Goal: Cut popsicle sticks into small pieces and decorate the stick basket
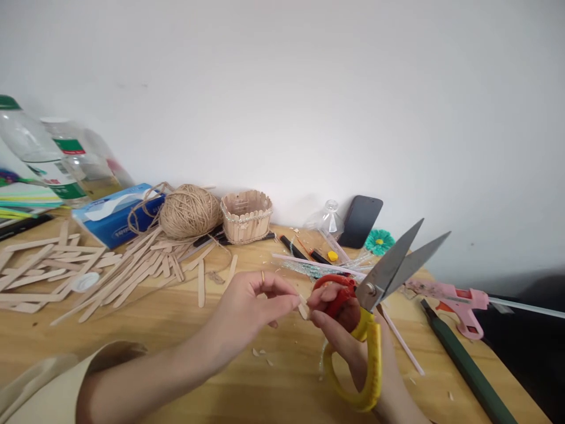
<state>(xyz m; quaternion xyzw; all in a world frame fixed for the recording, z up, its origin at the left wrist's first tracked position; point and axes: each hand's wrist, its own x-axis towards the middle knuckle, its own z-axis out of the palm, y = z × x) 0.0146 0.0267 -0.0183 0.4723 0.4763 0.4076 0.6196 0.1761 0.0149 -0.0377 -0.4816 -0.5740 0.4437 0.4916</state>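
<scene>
My left hand point(260, 303) is closed in a pinch on a short piece of wooden craft stick point(303, 307). The scissors point(373, 288), with one red and one yellow handle loop, hang on my right hand point(346, 330). Their blades are spread and point up and to the right, away from the piece. My right thumb and fingertips touch the other end of that piece. A few wood chips point(260, 352) lie on the table below my hands.
Loose craft sticks point(53, 265) cover the left, near a twine ball point(189, 211) and blue tissue pack point(117, 215). Behind stands a small stick basket point(247, 217). A phone point(359, 221) leans on the wall; right are a pink glue gun point(459, 300) and dark green tool point(463, 359).
</scene>
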